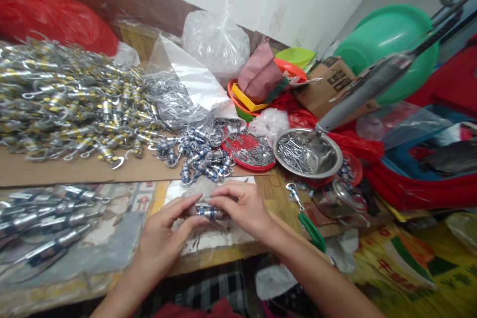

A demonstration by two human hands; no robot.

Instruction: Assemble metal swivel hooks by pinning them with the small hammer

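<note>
A short silver metal fitting with blue bands (209,211) lies crosswise between my two hands, over a pale worn pad (201,241) at the table's front edge. My left hand (167,223) grips its left end between thumb and fingers. My right hand (242,203) has its fingertips closed on the right end from above. Part of the fitting is hidden behind the fingers. Just beyond the hands is a heap of similar blue-banded fittings (206,156). Longer blue-banded metal pieces (55,228), blurred, lie to the left.
A large pile of yellow-banded metal hooks (74,94) covers the back left. A red tray of small metal parts (248,159) and a steel bowl of pins (335,156) stand to the right. A grey lever arm (368,89) reaches over the bowl. A green-handled tool (312,232) rests at the edge.
</note>
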